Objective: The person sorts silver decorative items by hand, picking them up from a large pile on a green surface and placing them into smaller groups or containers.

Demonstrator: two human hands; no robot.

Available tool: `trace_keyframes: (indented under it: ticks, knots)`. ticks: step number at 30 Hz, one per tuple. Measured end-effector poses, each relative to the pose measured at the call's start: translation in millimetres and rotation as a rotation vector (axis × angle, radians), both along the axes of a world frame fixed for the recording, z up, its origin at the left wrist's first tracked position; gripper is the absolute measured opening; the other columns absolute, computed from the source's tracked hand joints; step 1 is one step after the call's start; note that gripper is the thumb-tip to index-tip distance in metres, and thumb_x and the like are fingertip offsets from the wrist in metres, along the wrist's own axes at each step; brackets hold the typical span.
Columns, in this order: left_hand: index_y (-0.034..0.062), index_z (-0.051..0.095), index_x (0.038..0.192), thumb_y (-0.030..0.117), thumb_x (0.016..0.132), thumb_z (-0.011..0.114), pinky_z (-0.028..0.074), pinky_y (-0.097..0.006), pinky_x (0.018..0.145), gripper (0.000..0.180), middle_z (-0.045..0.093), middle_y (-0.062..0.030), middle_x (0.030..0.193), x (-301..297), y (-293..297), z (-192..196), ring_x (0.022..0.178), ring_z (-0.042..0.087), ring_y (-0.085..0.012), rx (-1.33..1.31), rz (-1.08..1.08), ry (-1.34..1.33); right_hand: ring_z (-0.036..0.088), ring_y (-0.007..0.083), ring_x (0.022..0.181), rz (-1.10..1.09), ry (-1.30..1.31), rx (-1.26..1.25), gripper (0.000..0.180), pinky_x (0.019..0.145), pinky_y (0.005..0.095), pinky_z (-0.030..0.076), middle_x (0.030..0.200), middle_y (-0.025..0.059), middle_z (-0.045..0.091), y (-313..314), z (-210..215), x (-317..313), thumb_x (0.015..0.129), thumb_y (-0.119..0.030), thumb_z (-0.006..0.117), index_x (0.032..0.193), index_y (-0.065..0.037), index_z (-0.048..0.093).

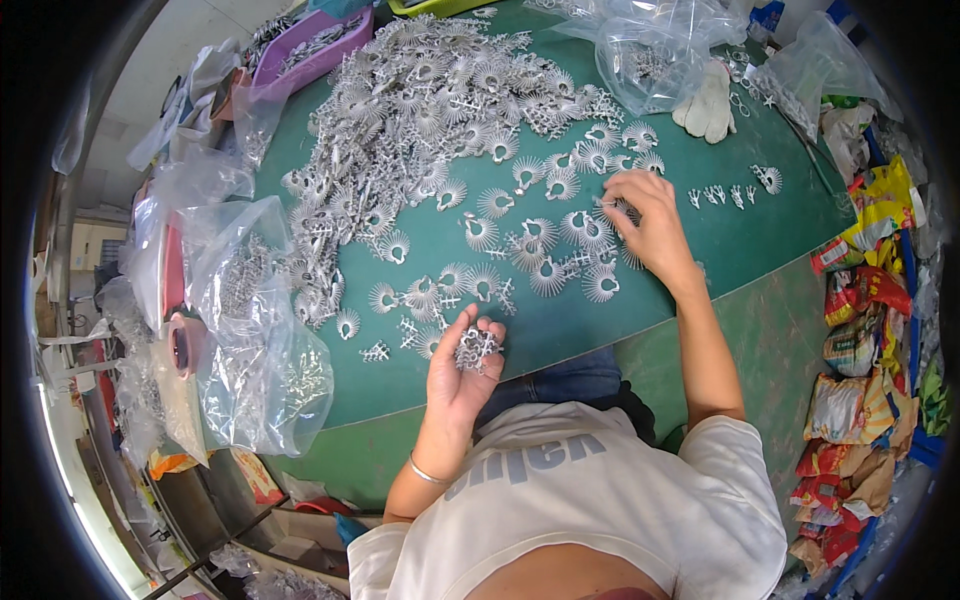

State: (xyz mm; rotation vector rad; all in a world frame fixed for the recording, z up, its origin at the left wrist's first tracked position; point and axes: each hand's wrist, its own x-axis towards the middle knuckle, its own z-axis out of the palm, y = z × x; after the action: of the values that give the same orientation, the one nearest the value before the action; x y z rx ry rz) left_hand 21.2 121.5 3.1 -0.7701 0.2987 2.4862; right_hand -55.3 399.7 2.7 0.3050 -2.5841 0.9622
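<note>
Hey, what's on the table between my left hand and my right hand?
Between your left hand and right hand, the head view shows scattered silvery fan-shaped pieces and some branched pieces on the green table.

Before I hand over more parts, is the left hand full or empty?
Not empty: the left hand cups silver pieces, visible between its thumb and curled fingers.

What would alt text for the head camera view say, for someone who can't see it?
A person's left hand cups small silvery pieces while the right hand is among spiky, fan-shaped pieces on a green table. Beyond lies a large silvery heap.
</note>
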Motion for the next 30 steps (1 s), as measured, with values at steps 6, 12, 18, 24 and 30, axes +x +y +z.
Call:
trace_keyframes:
  ticks: [6,12,18,24,30]
  knots:
    - [0.0082,0.054,0.101,0.015,0.089,0.054,0.047,-0.024,0.048,0.014,0.057,-0.006,0.084,0,1,1,0.086,0.055,-0.0198,-0.008,0.014,-0.014,0.056,0.0246,0.091,0.042,0.062,-0.242,0.012,0.083,0.0335,0.041,0.091,0.0066,0.062,6,7,-5,0.071,0.0,0.065,0.081,-0.002,0.059]
    - [0.0059,0.056,0.098,0.014,0.089,0.054,0.047,-0.024,0.047,0.012,0.058,-0.0058,0.083,2,-5,-2,0.083,0.055,-0.0181,0.017,0.065,-0.016,0.059,0.0173,0.074,-0.432,0.071,-0.246,0.008,0.069,0.0263,0.044,0.08,0.0079,0.064,77,15,17,0.076,-0.003,0.065,0.084,0.0,0.063]
    - [0.0058,0.056,0.098,0.014,0.09,0.052,0.049,-0.024,0.048,0.012,0.057,-0.0053,0.082,2,-3,-3,0.082,0.054,-0.0168,0.005,0.067,-0.012,0.054,0.0141,0.073,-0.586,0.125,-0.148,0.008,0.065,0.0256,0.042,0.08,0.0046,0.061,178,-14,45,0.079,-0.004,0.062,0.087,-0.003,0.063]
    - [0.0063,0.056,0.097,0.014,0.09,0.052,0.048,-0.023,0.047,0.012,0.056,-0.005,0.082,2,-3,0,0.082,0.054,-0.0159,0.007,0.068,0.003,0.052,0.0196,0.075,-0.408,0.037,0.067,0.008,0.067,0.0287,0.042,0.08,0.0067,0.06,214,-10,47,0.076,0.001,0.061,0.083,-0.001,0.063]
    - [0.0059,0.056,0.097,0.014,0.09,0.053,0.048,-0.024,0.048,0.012,0.056,-0.0054,0.082,3,-3,-2,0.082,0.055,-0.016,0.02,0.076,-0.005,0.056,0.0227,0.083,-0.388,0.009,0.077,0.012,0.076,0.0301,0.043,0.089,0.0084,0.063,210,-17,50,0.076,0.002,0.06,0.087,-0.001,0.064]
